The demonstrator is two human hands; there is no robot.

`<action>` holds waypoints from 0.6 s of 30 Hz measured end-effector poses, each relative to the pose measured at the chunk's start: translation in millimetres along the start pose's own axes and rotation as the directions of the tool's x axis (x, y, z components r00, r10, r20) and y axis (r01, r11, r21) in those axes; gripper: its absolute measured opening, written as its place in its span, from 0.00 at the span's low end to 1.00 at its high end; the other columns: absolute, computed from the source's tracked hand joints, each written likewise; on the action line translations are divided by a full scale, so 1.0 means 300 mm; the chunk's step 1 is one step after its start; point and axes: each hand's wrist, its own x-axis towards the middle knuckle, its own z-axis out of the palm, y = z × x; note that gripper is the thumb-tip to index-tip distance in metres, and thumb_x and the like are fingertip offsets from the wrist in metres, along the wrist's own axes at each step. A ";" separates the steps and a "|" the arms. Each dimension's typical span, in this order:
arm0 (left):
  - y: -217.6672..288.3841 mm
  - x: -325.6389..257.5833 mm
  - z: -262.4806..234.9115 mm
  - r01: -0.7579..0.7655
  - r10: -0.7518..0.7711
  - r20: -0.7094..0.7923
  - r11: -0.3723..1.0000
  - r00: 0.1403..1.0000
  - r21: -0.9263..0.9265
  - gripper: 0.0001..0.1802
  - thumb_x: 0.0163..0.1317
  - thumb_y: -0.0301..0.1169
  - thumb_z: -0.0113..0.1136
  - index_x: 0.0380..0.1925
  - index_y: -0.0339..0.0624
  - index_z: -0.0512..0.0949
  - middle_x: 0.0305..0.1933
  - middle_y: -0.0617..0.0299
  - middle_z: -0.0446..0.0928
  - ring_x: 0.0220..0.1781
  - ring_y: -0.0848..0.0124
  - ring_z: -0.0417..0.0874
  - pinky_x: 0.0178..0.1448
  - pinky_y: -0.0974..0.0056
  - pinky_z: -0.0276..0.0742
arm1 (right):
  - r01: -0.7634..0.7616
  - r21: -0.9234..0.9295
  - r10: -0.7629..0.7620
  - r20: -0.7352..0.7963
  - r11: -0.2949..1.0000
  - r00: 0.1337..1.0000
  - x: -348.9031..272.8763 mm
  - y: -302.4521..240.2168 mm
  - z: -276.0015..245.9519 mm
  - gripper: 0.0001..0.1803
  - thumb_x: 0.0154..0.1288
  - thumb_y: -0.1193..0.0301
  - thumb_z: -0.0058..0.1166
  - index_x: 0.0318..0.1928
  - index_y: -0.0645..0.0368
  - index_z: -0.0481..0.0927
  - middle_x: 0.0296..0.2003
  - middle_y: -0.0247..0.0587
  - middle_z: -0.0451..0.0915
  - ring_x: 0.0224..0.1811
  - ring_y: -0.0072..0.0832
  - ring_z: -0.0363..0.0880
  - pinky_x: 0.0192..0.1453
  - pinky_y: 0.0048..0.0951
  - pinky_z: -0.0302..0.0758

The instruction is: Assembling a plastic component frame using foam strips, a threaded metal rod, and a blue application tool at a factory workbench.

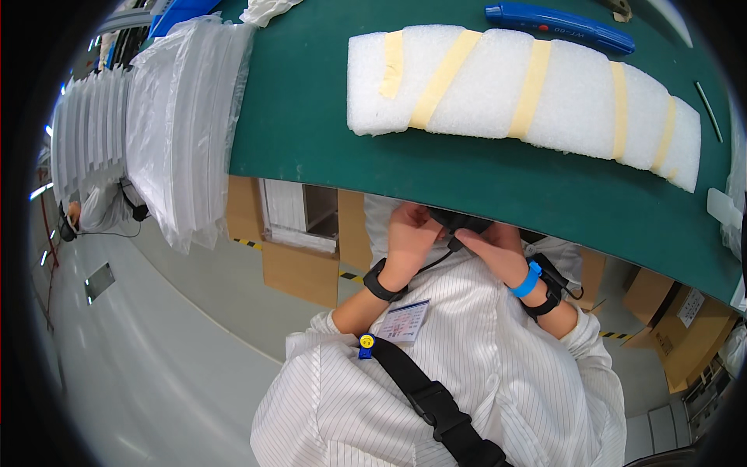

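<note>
Close to my body, at the near edge of the green table [296,124], both my hands are closed on a small black device [461,221]. My left hand [411,235] pinches its left side with the fingertips. On the right side, my right hand [495,247] grips it with the thumb toward its near end. A black cable [437,263] runs from the device down toward my left wrist. The table edge and my fingers hide part of the device, so its exact kind cannot be made out.
A long white foam block [482,86] with yellow tape strips lies across the table. Behind it is a blue handheld tool [560,27]. Plastic-wrapped panels [187,132] stand at the left. Cardboard boxes [299,272] sit below the table, and a thin rod [708,111] lies far right.
</note>
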 end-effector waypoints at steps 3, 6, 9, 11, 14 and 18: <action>-0.006 -0.010 0.000 -0.064 0.064 0.004 0.994 0.998 0.089 0.04 0.62 0.19 0.59 0.36 0.32 0.77 0.31 0.62 0.81 0.30 0.77 0.81 0.34 0.71 0.76 | -0.055 0.003 0.055 -0.086 0.998 0.995 0.010 0.004 0.010 0.22 0.63 0.76 0.65 0.55 0.64 0.74 0.47 0.38 0.79 0.46 0.22 0.78 0.46 0.24 0.78; -0.009 -0.017 0.000 -0.141 0.141 0.005 0.986 0.990 0.084 0.06 0.63 0.20 0.60 0.40 0.33 0.78 0.34 0.63 0.82 0.35 0.78 0.81 0.39 0.72 0.76 | -0.048 -0.039 0.044 -0.105 0.998 0.993 0.007 0.040 0.000 0.22 0.63 0.74 0.66 0.55 0.64 0.74 0.45 0.38 0.80 0.42 0.21 0.80 0.42 0.24 0.79; 0.006 -0.027 0.007 -0.197 0.197 0.006 0.980 0.980 0.035 0.07 0.64 0.21 0.60 0.42 0.33 0.79 0.37 0.65 0.82 0.39 0.80 0.80 0.44 0.73 0.75 | -0.012 -0.131 -0.001 -0.100 0.991 0.995 0.004 0.051 -0.001 0.23 0.62 0.74 0.66 0.56 0.63 0.74 0.46 0.39 0.80 0.40 0.22 0.81 0.40 0.25 0.79; 0.004 -0.030 0.003 -0.189 0.189 0.011 0.982 0.982 0.001 0.07 0.65 0.20 0.59 0.43 0.34 0.79 0.38 0.65 0.82 0.40 0.80 0.80 0.46 0.73 0.74 | 0.006 -0.142 -0.020 -0.095 0.990 0.995 0.001 0.060 -0.005 0.23 0.62 0.74 0.66 0.56 0.63 0.74 0.46 0.39 0.80 0.41 0.21 0.81 0.41 0.24 0.79; -0.030 -0.024 -0.035 -0.119 0.124 0.042 0.987 0.991 -0.104 0.09 0.65 0.19 0.56 0.43 0.34 0.81 0.40 0.65 0.82 0.43 0.80 0.80 0.48 0.73 0.74 | 0.047 -0.136 -0.059 -0.084 0.990 0.995 -0.008 0.037 0.002 0.25 0.61 0.74 0.67 0.57 0.63 0.74 0.47 0.40 0.80 0.45 0.23 0.81 0.45 0.26 0.78; 0.026 -0.045 -0.070 -0.136 0.169 0.246 0.980 0.954 -0.144 0.09 0.66 0.18 0.53 0.41 0.31 0.82 0.42 0.59 0.82 0.46 0.74 0.81 0.52 0.68 0.77 | 0.260 -0.402 -0.306 -0.053 0.878 0.951 -0.032 0.052 -0.019 0.25 0.57 0.75 0.68 0.55 0.62 0.76 0.49 0.43 0.81 0.52 0.34 0.80 0.57 0.33 0.75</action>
